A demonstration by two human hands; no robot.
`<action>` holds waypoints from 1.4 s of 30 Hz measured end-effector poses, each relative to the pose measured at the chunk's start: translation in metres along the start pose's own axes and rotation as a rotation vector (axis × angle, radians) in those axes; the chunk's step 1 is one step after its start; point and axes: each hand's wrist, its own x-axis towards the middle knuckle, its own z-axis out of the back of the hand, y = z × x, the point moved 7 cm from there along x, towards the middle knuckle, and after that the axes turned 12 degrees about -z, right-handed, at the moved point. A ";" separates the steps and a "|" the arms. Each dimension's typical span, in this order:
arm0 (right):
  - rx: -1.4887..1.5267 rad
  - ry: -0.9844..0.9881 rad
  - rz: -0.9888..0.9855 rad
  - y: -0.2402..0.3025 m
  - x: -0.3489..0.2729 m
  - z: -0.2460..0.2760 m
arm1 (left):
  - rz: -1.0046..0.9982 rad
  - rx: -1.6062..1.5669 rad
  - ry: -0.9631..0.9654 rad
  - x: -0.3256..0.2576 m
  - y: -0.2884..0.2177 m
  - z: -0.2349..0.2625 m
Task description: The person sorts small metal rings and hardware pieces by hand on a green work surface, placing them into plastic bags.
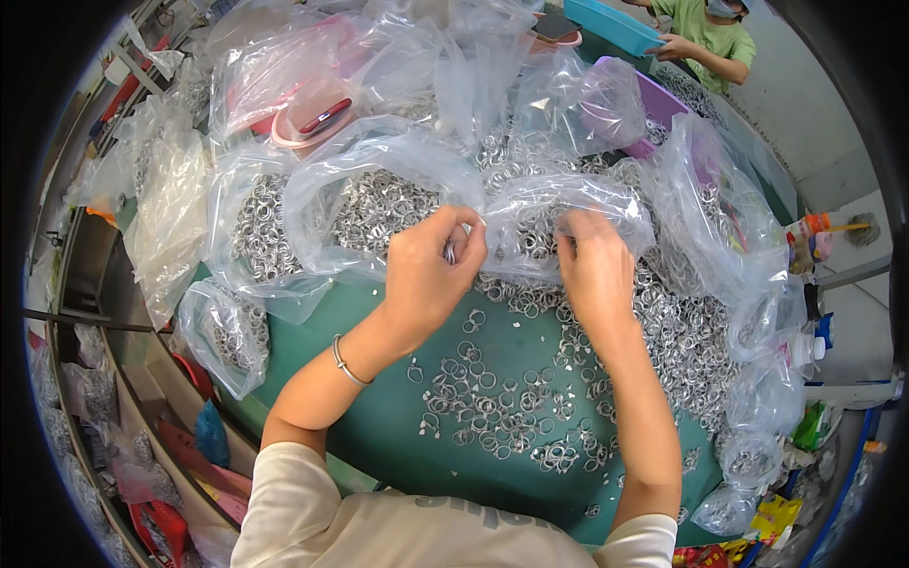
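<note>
My left hand (431, 275) is closed, thumb against curled fingers, with a few silver metal rings (452, 250) showing inside the grip. It is at the near edge of a clear plastic bag (379, 151) that holds many such rings. To its right, my right hand (598, 270) reaches over the rim of another clear bag (516, 199) with rings inside. Its fingers are bent down into the bag, and their tips are hidden, so whether they grip anything cannot be made out. Loose rings (502, 407) lie scattered on the green tabletop (365, 379) between my forearms.
A large heap of rings (677, 331) spreads beside my right forearm. More bags of rings stand at left, including a small one (227, 336). A red-and-black object (327, 115) rests on a pink container. Across the table, a person (710, 43) holds a blue tray (615, 26).
</note>
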 end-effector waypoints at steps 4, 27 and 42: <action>-0.018 0.042 0.045 0.003 0.001 -0.008 | -0.010 -0.009 -0.004 -0.001 -0.001 -0.001; -0.105 0.062 0.014 0.002 0.011 -0.008 | -0.013 -0.019 -0.026 0.007 -0.006 0.001; -0.060 0.040 0.045 0.002 0.007 -0.014 | -0.011 -0.038 -0.012 0.007 -0.004 -0.001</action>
